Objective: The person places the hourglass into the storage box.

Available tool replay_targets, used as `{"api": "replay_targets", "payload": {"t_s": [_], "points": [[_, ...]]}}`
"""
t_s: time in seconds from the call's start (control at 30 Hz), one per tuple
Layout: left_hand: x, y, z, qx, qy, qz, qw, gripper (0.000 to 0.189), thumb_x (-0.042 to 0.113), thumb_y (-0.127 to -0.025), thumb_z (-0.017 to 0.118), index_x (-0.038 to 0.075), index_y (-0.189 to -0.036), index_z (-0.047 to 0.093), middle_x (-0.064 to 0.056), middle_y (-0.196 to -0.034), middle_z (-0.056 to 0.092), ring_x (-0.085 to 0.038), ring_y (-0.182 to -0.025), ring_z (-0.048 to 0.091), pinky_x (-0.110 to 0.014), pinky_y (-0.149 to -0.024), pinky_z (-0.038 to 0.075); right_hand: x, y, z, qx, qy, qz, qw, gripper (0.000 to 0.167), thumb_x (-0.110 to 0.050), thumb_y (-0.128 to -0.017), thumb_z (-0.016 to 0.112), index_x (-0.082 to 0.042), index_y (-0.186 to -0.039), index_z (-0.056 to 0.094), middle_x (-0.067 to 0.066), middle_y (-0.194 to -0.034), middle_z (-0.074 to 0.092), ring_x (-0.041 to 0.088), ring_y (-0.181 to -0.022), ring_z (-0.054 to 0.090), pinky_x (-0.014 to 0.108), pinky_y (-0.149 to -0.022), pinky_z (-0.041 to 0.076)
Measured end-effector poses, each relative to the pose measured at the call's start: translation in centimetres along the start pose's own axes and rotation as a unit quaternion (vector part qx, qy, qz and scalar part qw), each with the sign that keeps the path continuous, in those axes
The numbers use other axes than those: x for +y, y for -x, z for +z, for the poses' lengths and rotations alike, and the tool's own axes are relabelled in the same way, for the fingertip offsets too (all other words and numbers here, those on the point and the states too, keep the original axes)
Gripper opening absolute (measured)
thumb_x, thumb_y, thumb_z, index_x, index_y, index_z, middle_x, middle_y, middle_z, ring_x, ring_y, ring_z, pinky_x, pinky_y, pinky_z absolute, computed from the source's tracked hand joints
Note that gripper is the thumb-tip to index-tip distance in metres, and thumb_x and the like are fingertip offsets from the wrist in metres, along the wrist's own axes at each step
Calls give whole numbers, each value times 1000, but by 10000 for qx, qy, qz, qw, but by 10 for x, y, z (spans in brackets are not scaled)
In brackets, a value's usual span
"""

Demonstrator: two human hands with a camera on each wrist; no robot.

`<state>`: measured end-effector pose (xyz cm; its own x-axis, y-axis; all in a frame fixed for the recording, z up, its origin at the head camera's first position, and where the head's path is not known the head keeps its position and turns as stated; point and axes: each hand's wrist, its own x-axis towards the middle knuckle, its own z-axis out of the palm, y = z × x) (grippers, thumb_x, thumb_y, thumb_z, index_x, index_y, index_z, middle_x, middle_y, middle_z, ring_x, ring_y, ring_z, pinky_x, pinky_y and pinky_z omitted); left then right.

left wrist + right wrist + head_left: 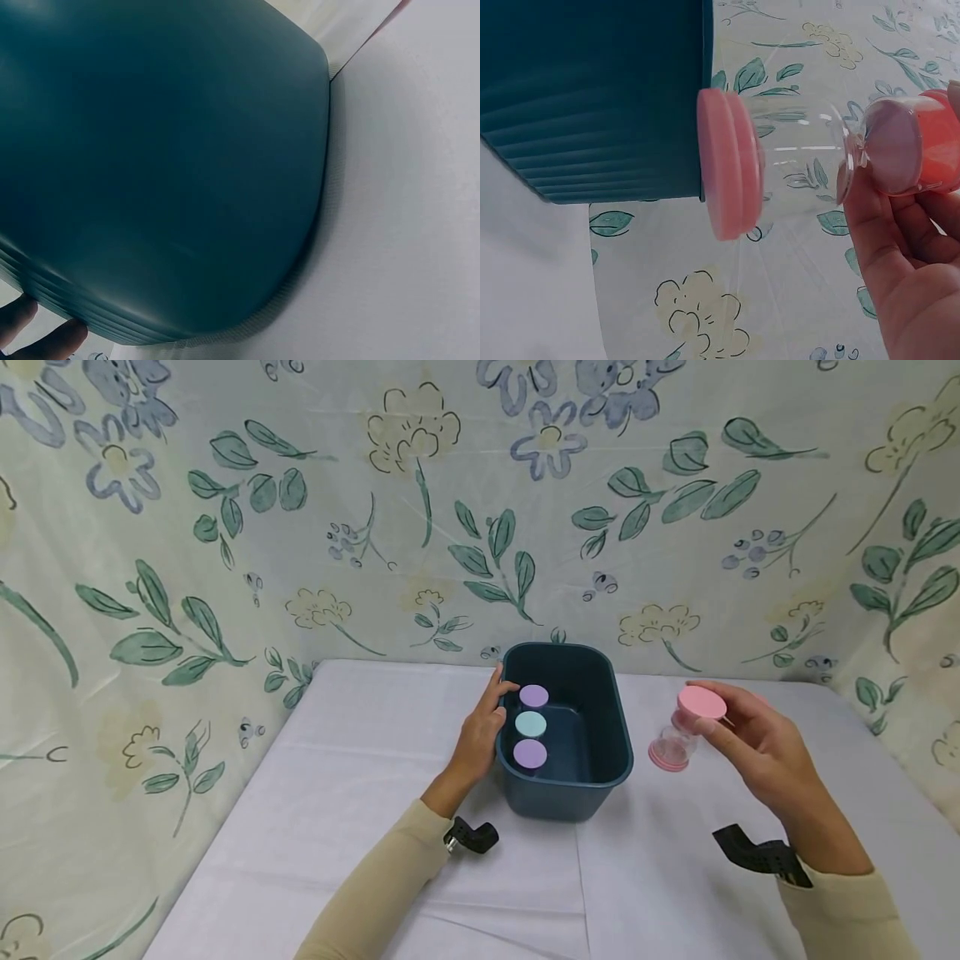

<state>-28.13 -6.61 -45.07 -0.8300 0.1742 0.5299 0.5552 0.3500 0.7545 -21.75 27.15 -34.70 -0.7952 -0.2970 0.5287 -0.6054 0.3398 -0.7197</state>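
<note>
The right grip (pixel 768 756), seen from the head view, pinched a pink-capped sand timer (pixel 672 742) by its upper end, right of the dark-teal tub (pixel 555 802) on the counter (pixel 390 743). A loose pinch might drop it. A far purple cap (pixel 534 696), pale-blue cap (pixel 531 723) and near purple cap (pixel 529 753) lined up inside; the left grip (pixel 474 735) touched the tub's edge, whether clasping I couldn't tell. The left wrist view showed mostly tub. In the right wrist view, the tub's side barred the way; swung low, the lower cap (pixel 731 165) might knock it.
</note>
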Motion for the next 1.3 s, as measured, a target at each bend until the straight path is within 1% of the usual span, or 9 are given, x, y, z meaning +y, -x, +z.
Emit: {"api": "replay_targets", "payload": {"t_s": [0.1, 0.3, 0.47, 0.6, 0.7, 0.83, 0.93, 1.07, 1.3], "points": [[0, 0, 0, 1, 14, 28, 10000, 43, 28, -100, 28, 18, -137, 45, 7, -161, 12, -13, -145, 16, -51, -114, 20, -2, -3, 0, -22, -70, -85, 9999, 53, 14, -88, 55, 3, -139, 45, 9, -130, 54, 14, -112, 55, 13, -90, 45], [1, 0, 0, 15, -28, 87, 10000, 43, 29, -100, 28, 16, -138, 45, -5, -161, 15, -14, -146, 16, -51, -114, 20, -10, -6, 2, -30, -531, -284, 9982, 54, 17, -87, 53, 6, -139, 43, 12, -130, 54, 16, -112, 55, 14, -91, 45], [2, 0, -1, 8, 0, 64, 10000, 43, 29, -100, 28, 17, -138, 45, -6, -161, 15, -15, -146, 16, -52, -113, 20, -19, -9, 4, -1, -606, -245, 9979, 55, 17, -85, 56, 6, -137, 45, 12, -126, 56, 17, -108, 57, 16, -89, 47], [1, 1, -1, 12, 19, 67, 10000, 42, 24, -99, 30, 18, -138, 45, -4, -161, 15, -15, -146, 17, -52, -113, 20, -24, -13, 7, -83, -1118, -351, 9931, 54, 21, -81, 58, 10, -133, 46, 17, -121, 57, 19, -106, 59, 18, -87, 49], [1, 3, -2, 18, 20, 82, 10000, 42, 21, -99, 31, 19, -138, 46, -4, -161, 15, -14, -145, 17, -51, -113, 21, -27, -15, 11, -182, -1333, -422, 9900, 54, 22, -79, 59, 12, -130, 46, 17, -120, 56, 19, -104, 61, 20, -86, 50], [1, 4, -2, 27, 32, 105, 9999, 41, 20, -98, 31, 19, -137, 46, -5, -161, 16, -13, -145, 18, -51, -113, 22, -31, -20, 18, -267, -1291, -388, 9905, 52, 22, -78, 61, 12, -127, 48, 15, -118, 57, 17, -102, 62, 21, -84, 50], [0, 4, -1, 36, 5, 101, 9999, 42, 19, -98, 31, 19, -137, 46, -3, -161, 16, -13, -145, 18, -51, -113, 22, -34, -23, 23, -332, -1159, -276, 9923, 51, 20, -78, 63, 10, -126, 49, 13, -117, 58, 16, -102, 62, 20, -83, 51], [0, 5, -1, 51, -32, 136, 9999, 42, 20, -98, 31, 19, -137, 47, -4, -161, 17, -14, -145, 19, -52, -113, 22, -36, -28, 30, -536, -1067, -125, 9928, 49, 16, -80, 65, 7, -125, 49, 13, -117, 60, 15, -100, 64, 22, -82, 52], [1, 6, -4, 37, -30, 144, 9999, 41, 25, -99, 30, 17, -137, 47, -4, -161, 16, -14, -145, 18, -50, -113, 22, -33, -33, 46, -929, -1050, 173, 9900, 45, 9, -83, 66, 3, -125, 49, 12, -115, 62, 16, -101, 67, 26, -83, 53]]}}
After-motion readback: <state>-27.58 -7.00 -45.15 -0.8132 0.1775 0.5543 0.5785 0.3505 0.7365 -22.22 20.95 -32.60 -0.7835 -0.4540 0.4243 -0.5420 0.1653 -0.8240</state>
